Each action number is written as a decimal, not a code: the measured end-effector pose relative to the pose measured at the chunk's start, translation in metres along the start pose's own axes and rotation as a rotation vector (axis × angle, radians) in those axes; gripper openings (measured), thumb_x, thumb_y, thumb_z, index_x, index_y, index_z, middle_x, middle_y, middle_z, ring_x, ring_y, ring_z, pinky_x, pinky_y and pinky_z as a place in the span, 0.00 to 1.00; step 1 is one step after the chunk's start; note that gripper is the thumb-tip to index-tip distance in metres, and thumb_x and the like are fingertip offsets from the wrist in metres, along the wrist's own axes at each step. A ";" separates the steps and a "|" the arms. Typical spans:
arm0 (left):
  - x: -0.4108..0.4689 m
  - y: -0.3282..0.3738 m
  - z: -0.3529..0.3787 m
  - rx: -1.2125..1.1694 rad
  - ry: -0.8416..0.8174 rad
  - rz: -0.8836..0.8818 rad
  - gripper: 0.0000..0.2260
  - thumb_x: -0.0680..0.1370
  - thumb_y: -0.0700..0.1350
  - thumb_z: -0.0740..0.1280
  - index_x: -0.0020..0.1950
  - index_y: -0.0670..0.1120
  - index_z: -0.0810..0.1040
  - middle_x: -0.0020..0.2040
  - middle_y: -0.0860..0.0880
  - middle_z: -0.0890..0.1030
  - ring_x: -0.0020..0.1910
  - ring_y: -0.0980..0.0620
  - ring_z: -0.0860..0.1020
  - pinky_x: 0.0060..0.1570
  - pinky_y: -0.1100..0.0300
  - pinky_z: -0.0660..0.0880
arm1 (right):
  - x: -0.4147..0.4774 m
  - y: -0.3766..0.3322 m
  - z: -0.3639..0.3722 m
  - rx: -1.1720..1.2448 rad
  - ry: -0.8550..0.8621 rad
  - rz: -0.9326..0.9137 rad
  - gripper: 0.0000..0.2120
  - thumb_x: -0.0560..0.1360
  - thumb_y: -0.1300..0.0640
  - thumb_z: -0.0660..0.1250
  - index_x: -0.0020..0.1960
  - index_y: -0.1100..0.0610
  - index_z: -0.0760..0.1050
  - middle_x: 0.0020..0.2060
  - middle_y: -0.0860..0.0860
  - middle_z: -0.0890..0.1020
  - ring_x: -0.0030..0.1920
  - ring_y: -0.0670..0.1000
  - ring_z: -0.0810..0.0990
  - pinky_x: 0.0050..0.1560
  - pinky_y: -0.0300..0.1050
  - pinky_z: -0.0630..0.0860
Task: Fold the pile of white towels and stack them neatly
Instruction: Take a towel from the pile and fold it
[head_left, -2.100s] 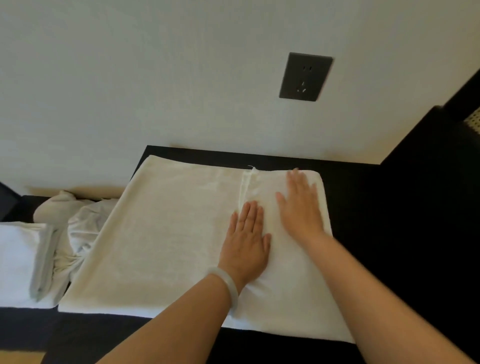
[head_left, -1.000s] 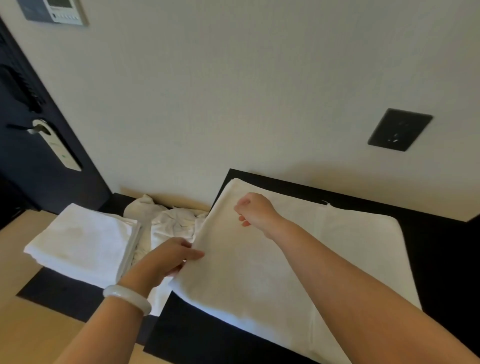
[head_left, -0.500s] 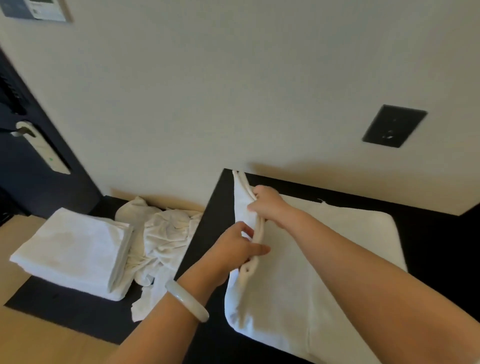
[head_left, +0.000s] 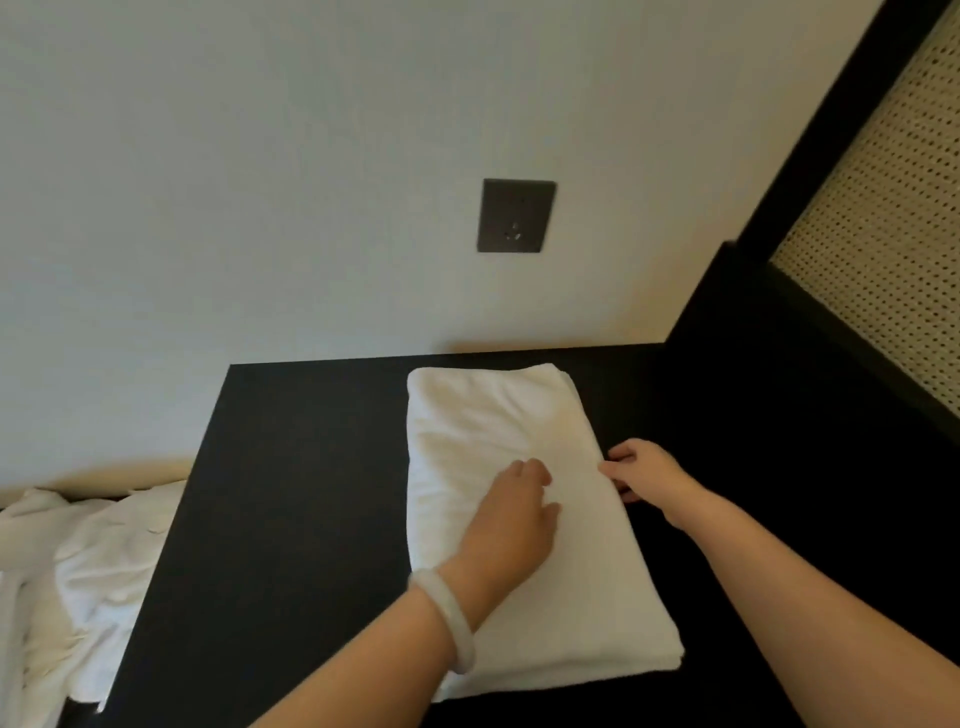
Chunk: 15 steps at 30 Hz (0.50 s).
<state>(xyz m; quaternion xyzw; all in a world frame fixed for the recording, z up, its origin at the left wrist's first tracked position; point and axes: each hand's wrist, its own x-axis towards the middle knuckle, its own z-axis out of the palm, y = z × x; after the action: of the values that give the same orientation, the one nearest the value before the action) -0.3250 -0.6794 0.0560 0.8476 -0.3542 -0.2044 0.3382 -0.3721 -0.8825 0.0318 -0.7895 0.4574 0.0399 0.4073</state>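
At lower centre, a pale bracelet (head_left: 457, 618) circles the left wrist. The left grip (head_left: 511, 525) lies palm down on the folded white towel (head_left: 519, 415), fingers loose and holding nothing. The right grip (head_left: 644, 470) pinches the towel's right edge. The towel lies centre-right on the black counter (head_left: 291, 493). Unfolded towels (head_left: 93, 571) are heaped at lower left. Beyond, a dark wall socket (head_left: 516, 215) sits on the wall.

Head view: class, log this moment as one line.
towel: folded on table | left hand: resting on it | right hand: pinching right edge
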 end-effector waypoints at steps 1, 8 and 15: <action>0.002 -0.011 -0.003 0.114 0.037 0.085 0.15 0.82 0.47 0.61 0.69 0.48 0.70 0.66 0.50 0.72 0.64 0.51 0.71 0.67 0.60 0.67 | -0.001 0.001 0.003 0.009 0.021 -0.007 0.20 0.79 0.58 0.68 0.69 0.60 0.71 0.53 0.53 0.79 0.50 0.52 0.80 0.48 0.46 0.78; -0.012 -0.070 -0.005 0.645 -0.199 0.300 0.30 0.80 0.60 0.41 0.81 0.53 0.42 0.81 0.51 0.40 0.79 0.50 0.37 0.76 0.52 0.34 | 0.007 -0.038 0.029 -0.092 0.019 -0.103 0.09 0.78 0.64 0.62 0.57 0.57 0.74 0.53 0.55 0.79 0.48 0.53 0.78 0.51 0.50 0.78; -0.059 -0.061 -0.009 0.699 -0.144 0.057 0.32 0.82 0.63 0.48 0.82 0.50 0.46 0.81 0.42 0.49 0.77 0.40 0.53 0.74 0.43 0.52 | -0.002 -0.115 0.079 -0.214 -0.277 -0.431 0.09 0.76 0.62 0.66 0.55 0.57 0.79 0.49 0.55 0.82 0.51 0.57 0.81 0.54 0.54 0.77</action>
<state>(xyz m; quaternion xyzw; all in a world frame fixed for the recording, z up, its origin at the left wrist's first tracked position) -0.3313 -0.6001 0.0243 0.8853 -0.4491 -0.1204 0.0075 -0.2621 -0.7994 0.0498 -0.8941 0.2123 0.1079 0.3792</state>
